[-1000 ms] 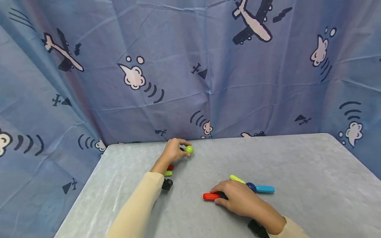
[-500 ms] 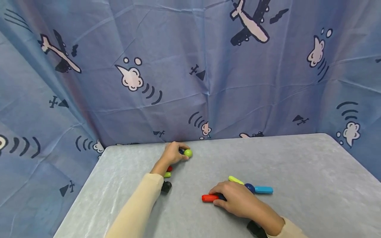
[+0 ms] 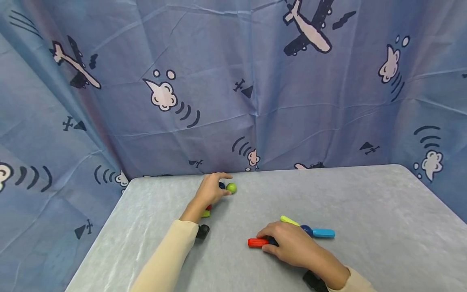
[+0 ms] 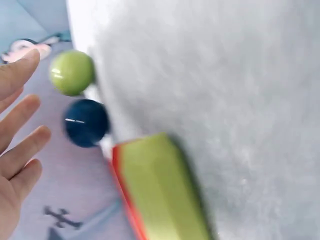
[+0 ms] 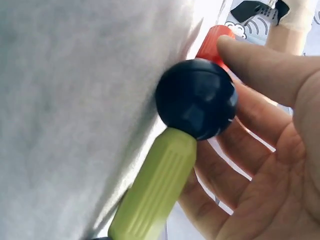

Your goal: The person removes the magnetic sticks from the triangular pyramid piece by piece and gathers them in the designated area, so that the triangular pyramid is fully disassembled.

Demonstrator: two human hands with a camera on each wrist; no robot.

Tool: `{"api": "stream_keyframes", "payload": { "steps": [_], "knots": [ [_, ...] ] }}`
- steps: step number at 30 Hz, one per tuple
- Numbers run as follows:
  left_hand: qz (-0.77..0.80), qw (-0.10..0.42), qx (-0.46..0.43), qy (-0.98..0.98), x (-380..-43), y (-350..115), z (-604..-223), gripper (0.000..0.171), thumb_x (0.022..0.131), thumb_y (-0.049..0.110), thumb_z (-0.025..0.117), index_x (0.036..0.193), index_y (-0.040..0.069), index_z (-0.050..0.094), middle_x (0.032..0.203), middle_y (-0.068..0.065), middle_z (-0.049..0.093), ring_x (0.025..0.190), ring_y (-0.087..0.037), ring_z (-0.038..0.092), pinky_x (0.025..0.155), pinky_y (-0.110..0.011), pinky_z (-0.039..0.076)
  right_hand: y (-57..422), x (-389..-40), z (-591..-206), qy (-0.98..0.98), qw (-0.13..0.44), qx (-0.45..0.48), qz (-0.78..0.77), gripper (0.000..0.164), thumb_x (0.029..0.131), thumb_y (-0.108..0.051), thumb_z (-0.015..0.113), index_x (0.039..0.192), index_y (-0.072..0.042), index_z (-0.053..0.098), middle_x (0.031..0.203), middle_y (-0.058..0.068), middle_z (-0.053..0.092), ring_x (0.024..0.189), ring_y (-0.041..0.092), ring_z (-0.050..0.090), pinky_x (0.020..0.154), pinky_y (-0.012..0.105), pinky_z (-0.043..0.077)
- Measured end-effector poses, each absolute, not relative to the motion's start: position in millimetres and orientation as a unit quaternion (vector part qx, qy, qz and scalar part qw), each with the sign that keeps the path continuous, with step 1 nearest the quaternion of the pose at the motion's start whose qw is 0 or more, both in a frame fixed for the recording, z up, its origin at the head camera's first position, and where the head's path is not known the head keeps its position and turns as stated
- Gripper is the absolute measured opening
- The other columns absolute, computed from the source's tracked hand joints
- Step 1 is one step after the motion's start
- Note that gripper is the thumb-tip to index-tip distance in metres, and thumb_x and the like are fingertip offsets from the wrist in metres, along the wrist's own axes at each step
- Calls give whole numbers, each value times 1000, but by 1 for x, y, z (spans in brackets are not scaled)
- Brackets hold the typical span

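At the far left, my left hand is held with thumb and fingers spread beside a green ball and a dark blue ball. The left wrist view has both balls side by side, apart from the fingertips. My right hand curls round a dark blue ball. One side of this ball meets a red stick, where the thumb rests; the other meets a yellow-green stick. In the head view, the palm hides part of this assembly.
Just beyond the right hand lie a yellow stick, another dark blue ball and a light blue stick. Green and red sticks lie side by side near the left wrist. A patterned curtain hangs behind the grey table.
The left hand's thumb and forefinger, earlier at the green ball, have spread apart, and the blue ball shows more between them. The right hand has stayed in place.
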State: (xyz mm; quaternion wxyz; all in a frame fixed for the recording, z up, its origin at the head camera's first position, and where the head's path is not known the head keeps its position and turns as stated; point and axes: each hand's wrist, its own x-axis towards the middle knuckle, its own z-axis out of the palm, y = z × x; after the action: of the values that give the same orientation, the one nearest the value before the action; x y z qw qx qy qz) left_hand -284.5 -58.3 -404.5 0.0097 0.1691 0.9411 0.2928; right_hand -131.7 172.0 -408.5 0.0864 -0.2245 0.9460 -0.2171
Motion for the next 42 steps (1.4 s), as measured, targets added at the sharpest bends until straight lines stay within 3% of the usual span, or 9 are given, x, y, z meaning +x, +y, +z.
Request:
{"api": "stream_keyframes", "payload": {
  "steps": [7,13,20,26,31,42],
  "knots": [
    [308,-23,226,924,-234,-57,-393,39,80,14,83,117,12,73,124,-6,70,123,-29,62,104,-45,48,181,-129,-402,951,82,-214,-206,31,82,-30,81,111,-22,75,105,-12,71,100,10,65,86,39,54],
    [286,24,269,919,-192,-53,-392,35,83,20,81,116,14,73,121,-2,72,119,-23,64,101,-44,50,191,-132,-400,950,99,-226,-192,40,75,-29,87,112,-22,75,105,-11,71,94,8,64,83,38,55],
    [259,68,301,915,-161,-51,-400,31,82,22,82,111,16,75,109,6,74,105,-13,68,91,-31,54,189,-133,-405,951,98,-226,-188,44,73,-27,88,113,-17,75,108,-7,74,98,15,68,87,43,55],
    [258,85,293,917,-146,-55,-402,32,80,25,84,110,21,75,105,11,73,92,-4,64,81,-24,52,183,-130,-403,950,86,-221,-201,44,74,-32,87,114,-17,75,108,-7,75,98,16,68,86,43,55],
    [270,88,291,913,-143,-58,-408,31,79,21,84,109,18,76,101,10,72,82,0,60,75,-19,49,174,-128,-403,946,87,-231,-212,44,75,-33,86,115,-17,75,109,-6,75,99,15,69,86,43,55],
    [281,91,284,912,-145,-57,-418,19,79,15,83,98,15,79,80,9,65,67,0,50,63,-16,42,169,-126,-409,941,87,-249,-213,42,76,-34,86,114,-19,75,107,-9,74,94,9,67,83,39,55]
  ]
}}
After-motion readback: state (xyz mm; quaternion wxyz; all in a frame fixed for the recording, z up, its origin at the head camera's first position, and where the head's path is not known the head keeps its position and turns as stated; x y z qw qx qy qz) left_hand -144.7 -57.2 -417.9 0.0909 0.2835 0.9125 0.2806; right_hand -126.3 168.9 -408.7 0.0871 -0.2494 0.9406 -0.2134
